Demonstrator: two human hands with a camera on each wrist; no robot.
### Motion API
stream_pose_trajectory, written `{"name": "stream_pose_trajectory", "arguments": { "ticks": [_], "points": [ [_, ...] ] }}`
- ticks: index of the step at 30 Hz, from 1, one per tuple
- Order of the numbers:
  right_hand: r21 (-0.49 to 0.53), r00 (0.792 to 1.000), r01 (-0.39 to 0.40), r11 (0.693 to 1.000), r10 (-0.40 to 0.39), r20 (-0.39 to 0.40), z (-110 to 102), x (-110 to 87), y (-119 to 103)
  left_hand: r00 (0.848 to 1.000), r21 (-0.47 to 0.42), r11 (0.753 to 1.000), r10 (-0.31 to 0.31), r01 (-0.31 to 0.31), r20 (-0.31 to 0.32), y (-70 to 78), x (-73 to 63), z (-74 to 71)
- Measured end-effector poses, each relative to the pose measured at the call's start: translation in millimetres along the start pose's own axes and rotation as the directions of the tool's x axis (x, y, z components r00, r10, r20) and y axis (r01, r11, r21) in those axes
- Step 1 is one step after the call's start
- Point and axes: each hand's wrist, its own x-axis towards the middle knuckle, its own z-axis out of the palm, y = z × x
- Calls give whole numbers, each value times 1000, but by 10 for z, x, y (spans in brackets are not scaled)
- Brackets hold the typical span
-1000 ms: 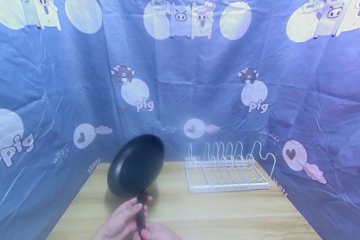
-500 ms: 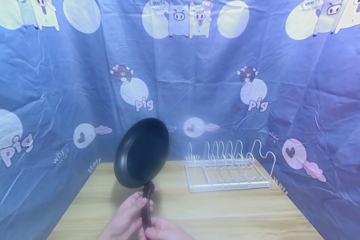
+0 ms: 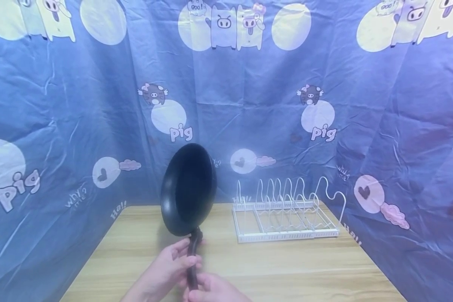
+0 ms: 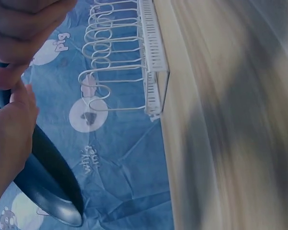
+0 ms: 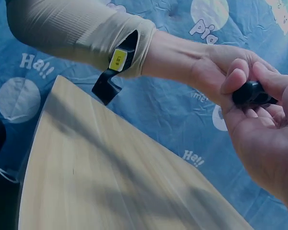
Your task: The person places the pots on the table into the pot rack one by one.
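Note:
A black frying pan (image 3: 190, 188) is held up over the left half of the table, its bowl tilted steeply and facing partly right. My left hand (image 3: 170, 266) grips the upper part of the pan's handle (image 3: 192, 256), just below the bowl. Lower down, the right hand (image 3: 215, 288) holds the handle's end. In the right wrist view both the left hand (image 5: 221, 67) and the right hand (image 5: 269, 129) curl round the dark handle end (image 5: 252, 93). The left wrist view shows the pan (image 4: 53, 182) beyond the left hand (image 4: 12, 139).
A white wire rack (image 3: 287, 218) with several upright loops stands at the right rear of the wooden table (image 3: 287, 272). Blue patterned cloth (image 3: 249, 84) hangs behind and on both sides. A strap with a yellow label (image 5: 118, 60) sits on the left sleeve.
Both hands have raised the frying pan and carried it to the right. Its bowl has turned further edge-on. The rack has stayed put.

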Motion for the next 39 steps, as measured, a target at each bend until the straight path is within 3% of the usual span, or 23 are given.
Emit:
{"name": "stream_pose_trajectory", "arguments": {
  "ticks": [6,10,16,21,25,31,39],
  "points": [
    [-47,998,-21,999,19,-58,-52,-63,29,998,137,989,53,-56,28,-4,47,37],
    [-89,996,-28,996,20,-91,-103,-110,35,996,180,981,71,-79,52,-13,109,76],
    [-185,990,-12,983,-14,-142,-198,-205,31,996,172,982,67,-76,54,-22,252,182],
    [-173,980,-21,985,-14,-197,-245,-317,8,998,185,981,55,-62,38,-37,373,283],
    [-159,974,-15,987,-21,-227,-296,-401,-17,993,183,978,81,-96,88,-72,485,333],
    [-157,969,-11,988,-27,-244,-369,-505,-62,972,140,975,143,-170,184,-156,659,370],
    [-166,959,24,986,-70,-273,-465,-659,-151,962,207,955,167,-212,215,-94,875,503]
  ]
}}
